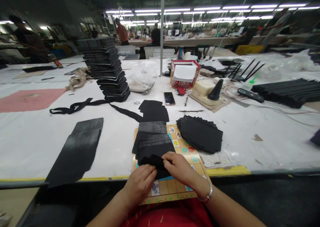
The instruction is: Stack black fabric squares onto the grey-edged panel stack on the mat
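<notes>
Both my hands grip a black fabric piece (153, 161) above a printed game board (172, 187) at the table's front edge. My left hand (141, 183) has its fingers closed on the piece's near left side. At its right side, my right hand (180, 167) pinches the cloth between thumb and fingers. Just beyond lie overlapping black panels (155, 143) with greyish, shiny bands. More black pieces (153, 110) rest behind them. Right of the board sits a fanned stack of black panels (201, 133).
A tall stack of black pieces (108, 70) stands at the back left, near a black strip (72, 109). Long black panels (77, 150) overhang the front edge at left. A phone (169, 99), a red box (185, 74) and a black cone (215, 90) are farther back.
</notes>
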The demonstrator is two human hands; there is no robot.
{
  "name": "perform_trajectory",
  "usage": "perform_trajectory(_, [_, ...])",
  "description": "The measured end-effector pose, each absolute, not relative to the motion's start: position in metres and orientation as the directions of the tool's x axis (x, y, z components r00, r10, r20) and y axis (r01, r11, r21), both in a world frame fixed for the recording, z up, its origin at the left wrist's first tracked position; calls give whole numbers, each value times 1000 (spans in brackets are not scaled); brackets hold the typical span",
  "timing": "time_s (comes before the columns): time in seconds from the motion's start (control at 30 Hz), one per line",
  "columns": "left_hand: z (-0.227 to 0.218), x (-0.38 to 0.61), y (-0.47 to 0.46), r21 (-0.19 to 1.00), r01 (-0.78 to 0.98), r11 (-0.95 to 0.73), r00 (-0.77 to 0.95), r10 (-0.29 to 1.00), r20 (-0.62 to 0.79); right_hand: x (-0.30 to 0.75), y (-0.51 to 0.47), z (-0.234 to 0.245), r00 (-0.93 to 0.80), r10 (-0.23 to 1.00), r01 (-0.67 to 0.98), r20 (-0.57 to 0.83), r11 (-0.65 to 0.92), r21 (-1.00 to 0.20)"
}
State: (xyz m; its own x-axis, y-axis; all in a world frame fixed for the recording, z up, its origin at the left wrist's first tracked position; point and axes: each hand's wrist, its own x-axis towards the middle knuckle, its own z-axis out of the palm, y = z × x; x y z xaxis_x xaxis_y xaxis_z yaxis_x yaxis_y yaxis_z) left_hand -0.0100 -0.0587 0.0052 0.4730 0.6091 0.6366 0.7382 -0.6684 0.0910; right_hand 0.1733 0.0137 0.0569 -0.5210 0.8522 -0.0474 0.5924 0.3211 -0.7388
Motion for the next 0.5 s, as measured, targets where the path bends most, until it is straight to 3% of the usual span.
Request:
perform_trajectory(0.2, [-6, -12, -44, 98, 836, -539, 388, 709, 589, 169, 25, 57, -403, 910, 328, -100, 42, -944])
perform_trajectory(0.33, [-4, -6, -31, 126, 935, -331, 225, 830, 511, 171, 43, 54, -274, 962, 196, -19, 37, -980])
perform_trajectory(0.5, [11, -2, -23, 134, 971, -197, 150, 943, 295, 215, 78, 85, 81, 986, -19, 143, 145, -989])
